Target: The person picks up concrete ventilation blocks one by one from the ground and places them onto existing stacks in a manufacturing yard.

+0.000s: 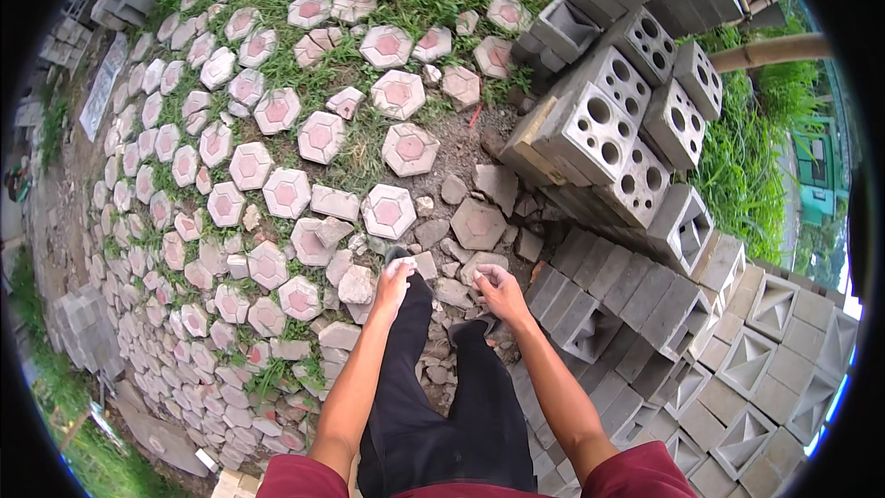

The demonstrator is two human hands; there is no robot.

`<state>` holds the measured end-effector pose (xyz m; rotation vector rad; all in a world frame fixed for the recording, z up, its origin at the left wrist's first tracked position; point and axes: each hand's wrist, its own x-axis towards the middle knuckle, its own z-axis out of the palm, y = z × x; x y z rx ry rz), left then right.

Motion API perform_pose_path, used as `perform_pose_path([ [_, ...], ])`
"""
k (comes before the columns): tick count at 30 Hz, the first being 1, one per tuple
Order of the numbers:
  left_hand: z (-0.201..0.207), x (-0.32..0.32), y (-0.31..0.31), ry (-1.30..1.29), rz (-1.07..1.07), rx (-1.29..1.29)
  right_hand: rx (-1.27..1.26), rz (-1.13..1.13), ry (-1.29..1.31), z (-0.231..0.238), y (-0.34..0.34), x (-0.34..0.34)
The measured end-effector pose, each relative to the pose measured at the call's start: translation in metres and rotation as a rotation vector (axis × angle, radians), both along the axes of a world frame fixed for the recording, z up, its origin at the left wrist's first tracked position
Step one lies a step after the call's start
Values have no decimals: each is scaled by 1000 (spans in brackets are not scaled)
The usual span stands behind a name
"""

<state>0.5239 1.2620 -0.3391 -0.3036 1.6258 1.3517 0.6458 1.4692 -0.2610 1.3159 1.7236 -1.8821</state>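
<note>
My left hand (394, 286) is in front of my left leg, just above the dark shoe (396, 254). Its fingers are curled together, with a whitish patch at the tips; whether something small is in them cannot be made out. My right hand (499, 292) hovers over broken stone, fingers loosely bent and tips apart, holding nothing visible. Both hands look dusty. Ahead of them lie a hexagonal paving block (388, 211) with a pinkish centre and a greyer, dirty hexagonal block (477, 224). A pale rubble chunk (356, 285) sits beside my left hand.
Many hexagonal pavers (279, 110) spread over grass ahead and leftward. Rubble surrounds my feet. Stacked concrete blocks with round holes (599, 124) rise at right, beside a wooden pole (772, 52). Nearer right are patterned vent blocks (749, 357). Grey blocks (85, 327) are piled far left.
</note>
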Motion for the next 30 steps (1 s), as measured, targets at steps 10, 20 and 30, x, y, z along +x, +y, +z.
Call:
perform_pose_path([
  [10,210,-79,-140,-94,637,328,-106,354,197,129,-109,-156],
  [20,296,-98,-215,38,1124,219,-89,797,300,204,-158,-250],
  [30,391,-167,-224,370,1355,232,-2,1170,429,266,-168,-402],
])
